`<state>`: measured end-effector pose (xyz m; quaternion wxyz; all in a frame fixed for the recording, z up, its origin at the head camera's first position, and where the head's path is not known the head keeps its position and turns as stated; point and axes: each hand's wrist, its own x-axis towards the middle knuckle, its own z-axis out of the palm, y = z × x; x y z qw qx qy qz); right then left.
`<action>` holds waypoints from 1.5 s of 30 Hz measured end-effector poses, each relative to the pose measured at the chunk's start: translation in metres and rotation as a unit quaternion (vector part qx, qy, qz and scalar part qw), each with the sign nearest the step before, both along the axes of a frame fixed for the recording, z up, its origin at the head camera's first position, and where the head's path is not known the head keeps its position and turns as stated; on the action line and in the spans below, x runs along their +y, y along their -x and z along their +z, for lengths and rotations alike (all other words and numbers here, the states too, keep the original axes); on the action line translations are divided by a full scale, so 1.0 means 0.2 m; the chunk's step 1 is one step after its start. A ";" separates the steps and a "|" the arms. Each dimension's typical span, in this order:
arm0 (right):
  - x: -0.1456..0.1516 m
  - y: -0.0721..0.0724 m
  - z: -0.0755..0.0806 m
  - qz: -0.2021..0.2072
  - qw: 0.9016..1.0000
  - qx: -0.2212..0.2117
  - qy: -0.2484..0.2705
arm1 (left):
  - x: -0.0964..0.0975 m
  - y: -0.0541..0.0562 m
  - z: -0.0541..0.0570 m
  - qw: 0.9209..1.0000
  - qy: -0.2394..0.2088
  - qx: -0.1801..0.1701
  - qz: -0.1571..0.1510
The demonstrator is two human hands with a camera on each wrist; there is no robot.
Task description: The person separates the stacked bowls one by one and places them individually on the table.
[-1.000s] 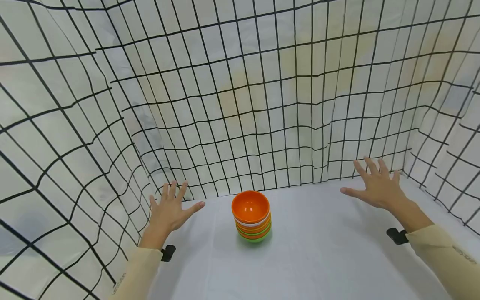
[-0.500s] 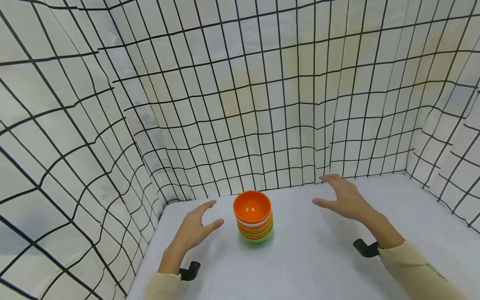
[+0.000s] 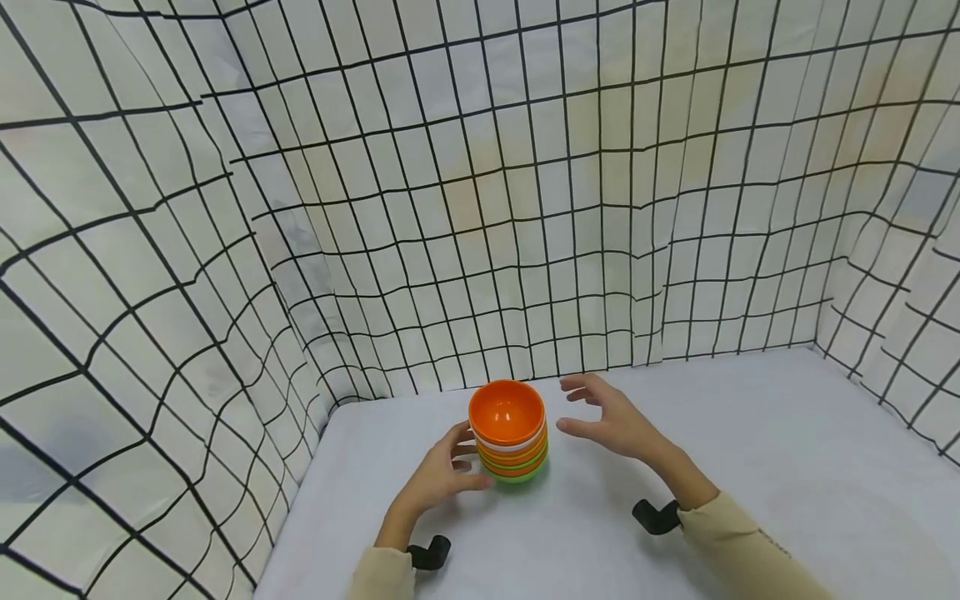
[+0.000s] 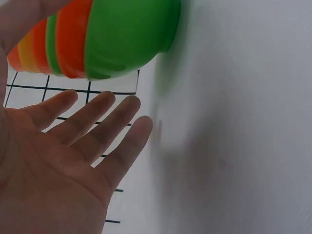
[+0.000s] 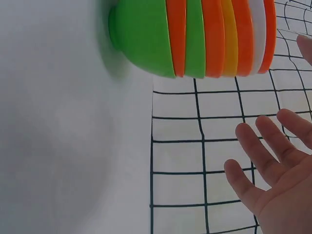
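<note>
A stack of nested bowls stands upright on the white table, an orange one on top and a green one at the bottom, with white, yellow, orange and green rims between. Close at the stack's left side is my left hand, fingers spread and gently bent, thumb in front of the lower bowls. In the left wrist view its fingers lie apart from the green bowl. My right hand hovers to the right of the stack with a gap, palm facing it and fingers loosely extended. Neither hand holds anything.
A white table lies under the stack. White walls with a black grid rise behind it and along the left and right sides. A black wrist mount shows below the left hand, another below the right.
Both hands have moved inward from the sides toward the bowls, the left now right beside them, the right still a little off. Their widely spread fingers have relaxed. The stack stays in place.
</note>
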<state>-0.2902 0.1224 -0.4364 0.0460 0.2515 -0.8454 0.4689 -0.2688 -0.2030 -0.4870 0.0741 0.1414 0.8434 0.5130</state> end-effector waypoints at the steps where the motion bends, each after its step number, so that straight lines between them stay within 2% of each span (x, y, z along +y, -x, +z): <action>1: -0.02 0.00 -0.01 0.006 1.000 -0.003 0.007 | 0.01 0.00 -0.01 1.000 -0.009 -0.008 -0.004; 7: -0.13 0.01 -0.03 0.037 0.998 -0.027 0.045 | 0.04 0.03 -0.06 0.999 -0.039 -0.023 -0.026; 12: -0.21 0.03 -0.05 0.055 0.995 -0.040 0.070 | 0.07 0.05 -0.09 0.999 -0.036 -0.012 -0.032; 18: -0.28 0.03 -0.07 0.071 0.992 -0.066 0.080 | 0.08 0.05 -0.11 0.999 -0.033 0.000 -0.036; 23: -0.32 0.02 -0.08 0.066 0.990 -0.095 0.086 | 0.09 0.06 -0.12 0.998 -0.035 0.004 -0.044; 32: -0.36 0.02 -0.09 0.062 0.986 -0.112 0.106 | 0.09 0.07 -0.12 0.998 -0.039 -0.004 -0.043; 39: -0.38 0.03 -0.10 0.067 0.984 -0.105 0.131 | 0.10 0.08 -0.14 0.998 -0.043 -0.004 -0.040; 45: -0.39 0.02 -0.11 0.050 0.984 -0.098 0.138 | 0.10 0.08 -0.14 0.998 -0.045 -0.004 -0.032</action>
